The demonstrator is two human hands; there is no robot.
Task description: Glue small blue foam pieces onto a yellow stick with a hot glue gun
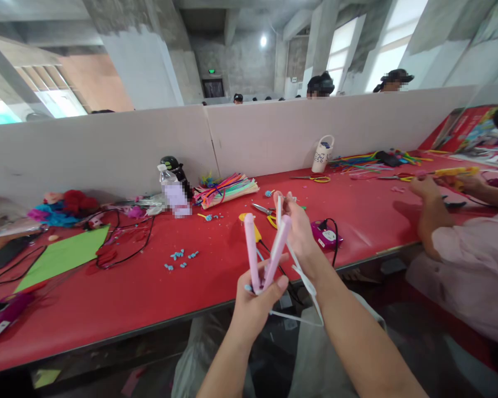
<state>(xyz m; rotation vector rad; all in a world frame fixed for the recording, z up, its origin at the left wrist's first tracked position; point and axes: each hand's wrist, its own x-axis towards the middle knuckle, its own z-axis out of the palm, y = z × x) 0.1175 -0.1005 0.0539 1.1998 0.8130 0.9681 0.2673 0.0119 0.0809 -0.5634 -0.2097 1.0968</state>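
My left hand (253,304) is wrapped round the lower end of a pink V-shaped tool (252,249), whose two arms stand apart and point up. A small blue piece (248,288) shows beside its fingers. Just above and to the right, my right hand (296,221) has its fingers pinched together near the top of the right arm; a thin pale strip seems to be between them. A white cord (305,279) hangs from the tool past my right wrist. Behind the hands lie scissors (262,209) and a yellow-tipped tool (255,229).
On the red table (149,293) are small blue pieces (177,255), a pipe-cleaner bundle (226,190), a plastic bottle (174,193), a green sheet (66,257) and a purple box (327,236). A white partition (149,132) runs behind. At right, another person's hands (425,188) work.
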